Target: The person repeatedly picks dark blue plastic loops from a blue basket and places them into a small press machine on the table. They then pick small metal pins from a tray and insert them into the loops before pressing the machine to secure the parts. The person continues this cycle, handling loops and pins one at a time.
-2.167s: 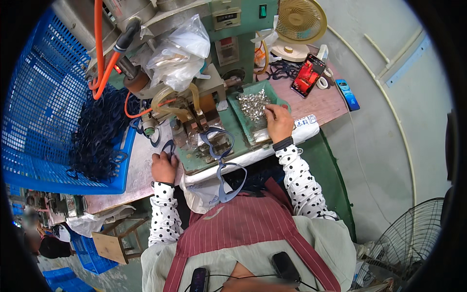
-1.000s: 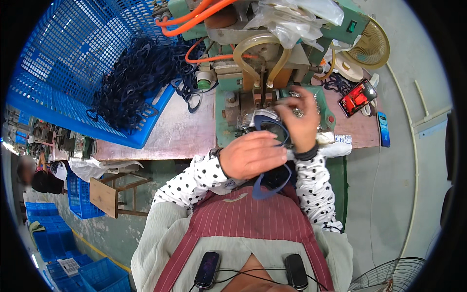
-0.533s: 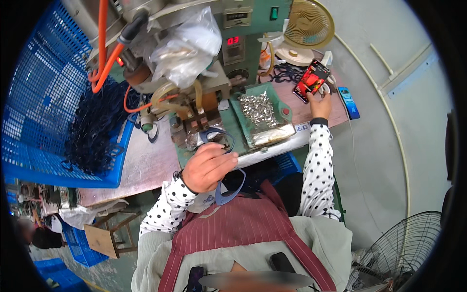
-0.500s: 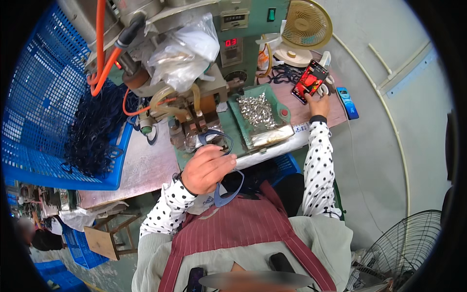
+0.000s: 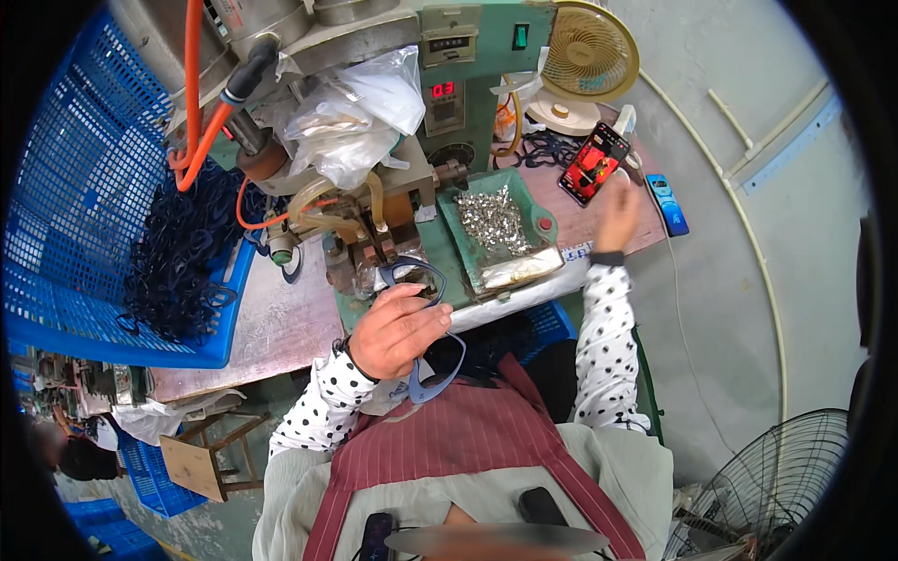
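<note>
Navy looped piece (image 5: 436, 385) in our left hand (image 5: 398, 332), metal bits (image 5: 491, 220) in a green tray (image 5: 530, 196)

The fingers of our left hand are closed on the middle of the navy looped piece. Its upper loop reaches in under the head of the green machine (image 5: 383, 210); its lower loop hangs in front of the red striped apron (image 5: 449, 435). Our right hand (image 5: 617, 217) is near the lit phone (image 5: 592, 166), its fingertips blurred, so we cannot tell whether they are open, closed or touching it.

Between our hands sits the green tray, heaped with small silvery metal bits, a whitish plastic strip (image 5: 520, 269) along its front. Above the machine's head we see a clear plastic bag (image 5: 360, 117); what it holds we cannot make out.

Farther left, a big blue mesh crate (image 5: 70, 196) tilts toward us on the table (image 5: 281, 323), a tangled heap of navy loops (image 5: 173, 266) gathered in its lower part. To our right, beyond the lit phone, lies a blue phone (image 5: 667, 204); a tan fan (image 5: 591, 51) stands behind them.
</note>
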{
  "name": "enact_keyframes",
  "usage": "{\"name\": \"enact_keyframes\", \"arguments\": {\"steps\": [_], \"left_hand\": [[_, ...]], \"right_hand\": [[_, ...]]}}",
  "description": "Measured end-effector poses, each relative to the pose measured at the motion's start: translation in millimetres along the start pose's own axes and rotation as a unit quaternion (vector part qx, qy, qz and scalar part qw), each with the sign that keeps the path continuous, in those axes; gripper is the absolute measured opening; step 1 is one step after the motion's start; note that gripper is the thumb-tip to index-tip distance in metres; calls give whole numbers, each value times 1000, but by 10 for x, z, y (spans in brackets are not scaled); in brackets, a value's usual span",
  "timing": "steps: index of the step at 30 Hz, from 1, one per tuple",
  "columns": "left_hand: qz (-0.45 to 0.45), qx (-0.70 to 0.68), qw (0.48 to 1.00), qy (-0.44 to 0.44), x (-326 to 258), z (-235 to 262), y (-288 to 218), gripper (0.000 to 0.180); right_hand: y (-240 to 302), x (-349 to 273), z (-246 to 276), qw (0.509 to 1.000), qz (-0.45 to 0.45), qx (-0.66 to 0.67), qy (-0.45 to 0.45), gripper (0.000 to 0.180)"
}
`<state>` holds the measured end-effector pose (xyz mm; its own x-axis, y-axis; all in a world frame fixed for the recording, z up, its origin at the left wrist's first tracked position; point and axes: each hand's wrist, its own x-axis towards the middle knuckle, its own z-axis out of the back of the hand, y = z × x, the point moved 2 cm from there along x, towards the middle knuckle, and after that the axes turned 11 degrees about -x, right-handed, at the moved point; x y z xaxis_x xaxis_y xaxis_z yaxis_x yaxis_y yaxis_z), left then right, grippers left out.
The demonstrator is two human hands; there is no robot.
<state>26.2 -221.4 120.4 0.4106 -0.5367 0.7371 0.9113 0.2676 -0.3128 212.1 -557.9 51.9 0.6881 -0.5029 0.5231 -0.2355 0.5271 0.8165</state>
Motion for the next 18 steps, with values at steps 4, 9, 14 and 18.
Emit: {"name": "enact_keyframes", "arguments": {"steps": [4,9,14,18], "left_hand": [[7,8,1000,7,-39,-6,22,40],[19,37,999,-2,-134,-36,-32,43],[-6,113,986,-121,-423,93,-208,40],[93,244,963,-69,-1021,451,358,27]], "right_hand": [[675,-837,-331,910,286,-182,239,35],[636,-1081,-618,873,395,-240,156,7],[261,-805,-536,927,192,-206,249,20],[314,-928,-561,892,275,-267,239,29]]}}
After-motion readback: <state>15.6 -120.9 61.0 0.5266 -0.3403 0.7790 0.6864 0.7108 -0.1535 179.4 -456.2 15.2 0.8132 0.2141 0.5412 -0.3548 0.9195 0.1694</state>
